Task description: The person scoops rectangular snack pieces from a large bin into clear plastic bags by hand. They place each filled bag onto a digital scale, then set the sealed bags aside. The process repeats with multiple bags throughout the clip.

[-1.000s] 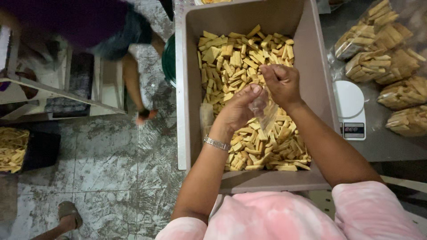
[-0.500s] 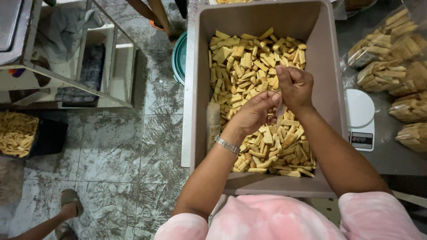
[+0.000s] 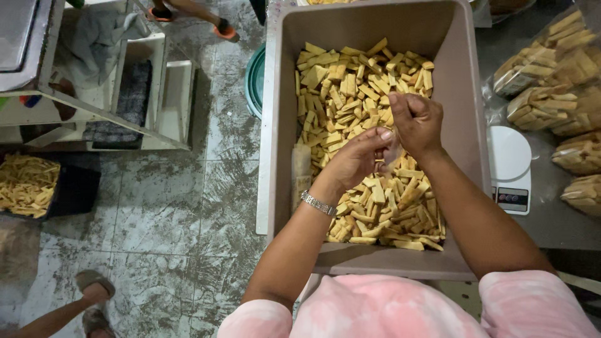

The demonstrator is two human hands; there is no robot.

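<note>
A stained tile floor (image 3: 175, 213) lies beside a big beige bin (image 3: 466, 119) of pale yellow snack sticks (image 3: 350, 100). Over the sticks, the left hand (image 3: 357, 159) and right hand (image 3: 416, 122) both pinch a small clear plastic bag (image 3: 392, 153), hanging roughly upright between them. A white scale (image 3: 510, 166) and filled bags (image 3: 551, 81) sit to the right.

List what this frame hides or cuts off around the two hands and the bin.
- Head view: clear bag, mostly hidden between left hand and right hand.
- Bin floor, covered by yellow sticks.
- Filled bags, cut by the right edge.
- White scale display, too small.
</note>
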